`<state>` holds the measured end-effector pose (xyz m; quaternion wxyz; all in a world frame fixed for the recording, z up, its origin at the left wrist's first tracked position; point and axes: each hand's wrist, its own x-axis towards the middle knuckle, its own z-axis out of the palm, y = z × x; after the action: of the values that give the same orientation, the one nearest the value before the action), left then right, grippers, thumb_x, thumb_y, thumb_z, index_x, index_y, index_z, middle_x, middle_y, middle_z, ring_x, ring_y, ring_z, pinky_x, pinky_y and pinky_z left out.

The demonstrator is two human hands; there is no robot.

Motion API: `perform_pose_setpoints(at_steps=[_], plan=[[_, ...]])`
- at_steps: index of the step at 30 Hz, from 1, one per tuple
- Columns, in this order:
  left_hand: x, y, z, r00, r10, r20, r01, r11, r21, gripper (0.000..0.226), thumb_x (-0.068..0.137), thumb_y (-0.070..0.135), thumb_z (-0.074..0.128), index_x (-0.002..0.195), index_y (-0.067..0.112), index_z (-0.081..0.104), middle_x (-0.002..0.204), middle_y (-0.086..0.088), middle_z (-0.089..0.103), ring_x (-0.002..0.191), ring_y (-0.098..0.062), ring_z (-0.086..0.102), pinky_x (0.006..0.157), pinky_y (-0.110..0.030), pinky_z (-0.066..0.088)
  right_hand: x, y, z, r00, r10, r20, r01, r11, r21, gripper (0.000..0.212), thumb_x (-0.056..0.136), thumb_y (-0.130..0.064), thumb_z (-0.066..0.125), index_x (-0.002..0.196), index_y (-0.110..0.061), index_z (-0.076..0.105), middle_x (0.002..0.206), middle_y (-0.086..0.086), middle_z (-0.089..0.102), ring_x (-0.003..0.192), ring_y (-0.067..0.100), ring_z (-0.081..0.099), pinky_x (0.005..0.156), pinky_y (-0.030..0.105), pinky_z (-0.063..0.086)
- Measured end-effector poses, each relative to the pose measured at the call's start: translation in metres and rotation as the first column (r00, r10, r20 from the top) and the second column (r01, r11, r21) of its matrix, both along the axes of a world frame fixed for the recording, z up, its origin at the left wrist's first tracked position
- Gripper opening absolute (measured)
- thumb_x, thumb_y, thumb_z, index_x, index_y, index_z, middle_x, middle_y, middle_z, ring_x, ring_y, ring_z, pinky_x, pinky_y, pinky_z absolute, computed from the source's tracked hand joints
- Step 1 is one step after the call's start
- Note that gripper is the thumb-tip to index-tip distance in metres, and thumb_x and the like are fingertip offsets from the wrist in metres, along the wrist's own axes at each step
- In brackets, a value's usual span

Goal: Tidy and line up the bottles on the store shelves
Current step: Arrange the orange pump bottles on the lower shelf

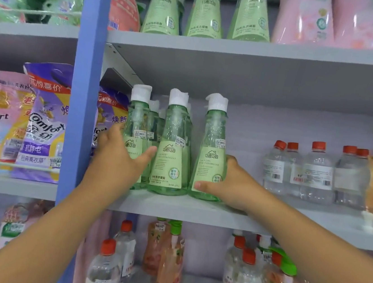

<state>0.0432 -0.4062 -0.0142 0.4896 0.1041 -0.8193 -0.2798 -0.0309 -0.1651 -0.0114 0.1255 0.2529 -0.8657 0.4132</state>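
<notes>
at the centre of the frame, three cone-shaped, clear green plastic bottles (173, 144) with white caps are standing on the grey middle shelf (172, 206). the left hand (117, 158) is gripping the leftmost bottle, the right hand (227, 184) is clasping the rightmost bottle's base.

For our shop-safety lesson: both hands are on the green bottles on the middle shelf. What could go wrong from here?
1. The tall, narrow-topped green plastic bottles stand close together near the grey shelf edge; a squeeze from the left hand or right hand might tip one off.
2. Sliding them right could knock the clear red-capped bottles.
</notes>
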Motion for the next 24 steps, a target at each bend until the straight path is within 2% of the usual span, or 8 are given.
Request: perform_pose_setpoints(at_steps=[3, 8, 12, 14, 17, 19, 21, 24], plan=[[-0.011, -0.009, -0.001, 0.974, -0.097, 0.204, 0.073, 0.989, 0.125, 0.082, 0.090, 0.052, 0.068, 0.151, 0.021, 0.024, 0.148, -0.008, 0.046, 0.124, -0.030, 0.055, 0.102, -0.049, 0.048, -0.004, -0.004, -0.003, 1.000, -0.017, -0.014, 0.017, 1.000, 0.018, 0.095, 0.078, -0.043, 0.085, 0.150, -0.023, 0.027, 0.126, -0.010, 0.059, 0.109, 0.013, 0.059, 0.086, 0.026, 0.046], [-0.013, -0.019, -0.004, 0.976, -0.113, 0.188, 0.092, 0.989, 0.118, 0.083, 0.089, 0.042, 0.075, 0.153, 0.023, 0.024, 0.136, -0.002, 0.058, 0.105, -0.025, 0.061, 0.086, -0.037, 0.049, -0.002, 0.001, -0.002, 0.999, 0.028, 0.041, -0.028, 1.000, -0.004, 0.085, 0.086, -0.033, 0.081, 0.150, -0.022, 0.026, 0.117, -0.013, 0.059, 0.097, 0.002, 0.059, 0.068, 0.013, 0.041], [-0.015, -0.021, -0.012, 0.985, -0.097, 0.144, 0.085, 0.993, 0.084, 0.078, 0.086, 0.049, 0.075, 0.146, 0.028, 0.030, 0.132, -0.001, 0.061, 0.109, -0.027, 0.063, 0.085, -0.038, 0.049, 0.002, 0.003, -0.001, 0.996, 0.035, 0.085, -0.033, 0.999, -0.032, 0.086, 0.086, -0.030, 0.081, 0.152, -0.023, 0.026, 0.112, -0.015, 0.059, 0.091, -0.008, 0.055, 0.065, 0.011, 0.040], [-0.017, -0.022, -0.015, 0.987, -0.102, 0.121, 0.094, 0.993, 0.068, 0.074, 0.085, 0.050, 0.074, 0.143, 0.032, 0.032, 0.130, 0.001, 0.061, 0.108, -0.025, 0.063, 0.084, -0.037, 0.048, 0.011, 0.002, -0.001, 0.995, 0.008, 0.098, -0.005, 1.000, -0.031, 0.092, 0.086, -0.035, 0.080, 0.156, -0.025, 0.022, 0.118, -0.012, 0.060, 0.096, -0.001, 0.059, 0.070, 0.014, 0.044], [-0.019, -0.021, -0.016, 0.992, -0.096, 0.088, 0.090, 0.994, 0.068, 0.067, 0.084, 0.052, 0.073, 0.138, 0.032, 0.038, 0.126, 0.002, 0.063, 0.107, -0.026, 0.064, 0.088, -0.042, 0.053, 0.023, 0.002, -0.002, 0.955, -0.187, -0.232, 0.165, 0.980, -0.110, 0.095, 0.087, -0.047, 0.075, 0.160, -0.027, 0.018, 0.149, -0.006, 0.043, 0.129, 0.014, 0.051, 0.104, 0.035, 0.047], [-0.020, -0.021, -0.016, 0.991, -0.084, 0.102, 0.075, 0.993, 0.088, 0.068, 0.085, 0.053, 0.072, 0.138, 0.029, 0.038, 0.127, 0.000, 0.062, 0.107, -0.027, 0.064, 0.089, -0.045, 0.054, 0.037, -0.004, 0.006, 0.838, -0.207, -0.505, 0.091, 0.965, -0.245, 0.066, 0.094, -0.039, 0.068, 0.150, -0.024, 0.038, 0.134, -0.008, 0.050, 0.120, 0.009, 0.054, 0.102, 0.032, 0.049], [-0.021, -0.021, -0.018, 0.990, -0.077, 0.121, 0.067, 0.994, 0.088, 0.071, 0.085, 0.055, 0.070, 0.140, 0.027, 0.035, 0.129, -0.003, 0.061, 0.106, -0.029, 0.064, 0.090, -0.047, 0.055, 0.053, -0.019, 0.025, 0.837, -0.144, -0.528, -0.038, 0.947, -0.318, 0.041, 0.097, -0.032, 0.066, 0.136, -0.024, 0.054, 0.119, -0.010, 0.060, 0.100, 0.002, 0.060, 0.088, 0.025, 0.054], [-0.023, -0.020, -0.018, 0.990, -0.061, 0.129, 0.052, 0.996, 0.071, 0.074, 0.088, 0.055, 0.067, 0.145, 0.025, 0.031, 0.133, -0.004, 0.057, 0.107, -0.030, 0.064, 0.088, -0.048, 0.055, 0.062, -0.052, 0.056, 0.934, -0.092, -0.346, 0.025, 0.981, -0.194, 0.046, 0.097, -0.042, 0.064, 0.134, -0.017, 0.056, 0.122, -0.005, 0.063, 0.098, 0.008, 0.061, 0.080, 0.026, 0.049]])
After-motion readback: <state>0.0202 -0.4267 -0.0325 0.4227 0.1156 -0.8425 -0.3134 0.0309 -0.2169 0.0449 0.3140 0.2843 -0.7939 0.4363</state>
